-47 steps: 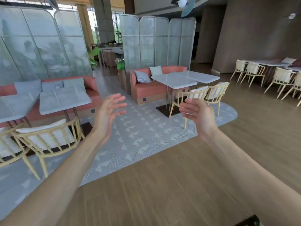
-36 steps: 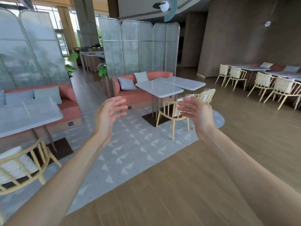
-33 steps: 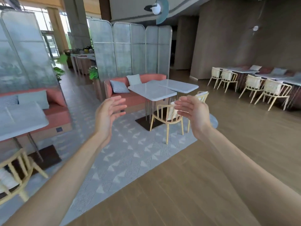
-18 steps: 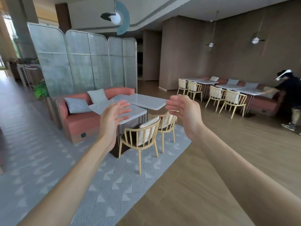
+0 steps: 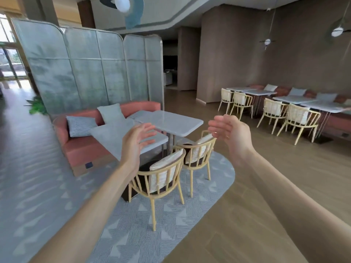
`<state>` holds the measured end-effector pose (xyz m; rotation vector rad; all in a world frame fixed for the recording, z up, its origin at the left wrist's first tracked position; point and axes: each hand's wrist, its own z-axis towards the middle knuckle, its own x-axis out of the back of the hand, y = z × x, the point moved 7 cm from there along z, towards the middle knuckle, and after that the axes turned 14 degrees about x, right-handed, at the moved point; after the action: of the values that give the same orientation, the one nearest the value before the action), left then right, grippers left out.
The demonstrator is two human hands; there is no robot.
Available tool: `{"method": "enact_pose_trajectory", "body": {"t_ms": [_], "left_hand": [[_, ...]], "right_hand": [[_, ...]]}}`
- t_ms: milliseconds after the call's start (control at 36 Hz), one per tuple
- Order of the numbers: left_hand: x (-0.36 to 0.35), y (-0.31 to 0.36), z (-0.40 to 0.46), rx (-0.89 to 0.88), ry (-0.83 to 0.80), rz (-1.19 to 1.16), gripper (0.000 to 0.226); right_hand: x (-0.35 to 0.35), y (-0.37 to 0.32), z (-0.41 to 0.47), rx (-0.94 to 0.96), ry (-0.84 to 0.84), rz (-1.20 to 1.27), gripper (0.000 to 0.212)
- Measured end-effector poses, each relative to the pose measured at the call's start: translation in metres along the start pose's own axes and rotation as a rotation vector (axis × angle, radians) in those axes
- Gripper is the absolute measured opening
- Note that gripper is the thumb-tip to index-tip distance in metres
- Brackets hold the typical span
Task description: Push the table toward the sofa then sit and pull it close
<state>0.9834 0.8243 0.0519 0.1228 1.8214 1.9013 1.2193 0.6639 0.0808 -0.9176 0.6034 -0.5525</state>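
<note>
Two white marble-topped tables stand side by side in front of a salmon-pink sofa (image 5: 83, 149): the nearer table (image 5: 112, 137) on the left, the farther table (image 5: 174, 121) on the right. The sofa carries grey cushions (image 5: 110, 112). My left hand (image 5: 135, 142) and my right hand (image 5: 230, 133) are raised in the air ahead of me, palms facing each other, fingers spread and holding nothing. Both hands are well short of the tables, and the left hand hides part of the nearer tabletop.
Two wooden chairs with cream cushions, the near chair (image 5: 161, 179) and the far chair (image 5: 197, 152), stand between me and the tables on a grey patterned rug (image 5: 133, 234). A folding screen (image 5: 85, 69) rises behind the sofa. More tables and chairs (image 5: 296, 118) line the right wall.
The view has swung right and moved closer to the sofa and tables, which now look larger and sit centre-left. Both hands stay raised and empty. The person at far right has left the view.
</note>
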Motion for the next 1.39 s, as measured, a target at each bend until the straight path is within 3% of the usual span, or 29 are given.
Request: {"method": "enact_pose_trajectory", "body": {"t_ms": [111,444,694,972,1389], "left_hand": [[-0.043,-0.026,0.073,0.015,0.036,0.025,0.036],[-0.178,-0.145,0.336,0.039,0.117,-0.04,0.023],[-0.29,-0.197,0.526,0.091,0.135,-0.046,0.024],[-0.376,-0.274,0.716,-0.038,0.201,0.11,0.025],[-0.447,-0.356,0.982,0.031,0.545,0.04,0.025]], "right_hand": [[0.03,0.044,0.086,-0.028,0.003,-0.001,0.032],[0.098,0.224,0.336,-0.076,-0.04,-0.04,0.029],[0.141,0.308,0.544,-0.069,-0.065,-0.046,0.029],[0.181,0.452,0.745,-0.053,-0.154,-0.016,0.024],[0.16,0.655,1.049,-0.162,-0.389,-0.004,0.028]]}}
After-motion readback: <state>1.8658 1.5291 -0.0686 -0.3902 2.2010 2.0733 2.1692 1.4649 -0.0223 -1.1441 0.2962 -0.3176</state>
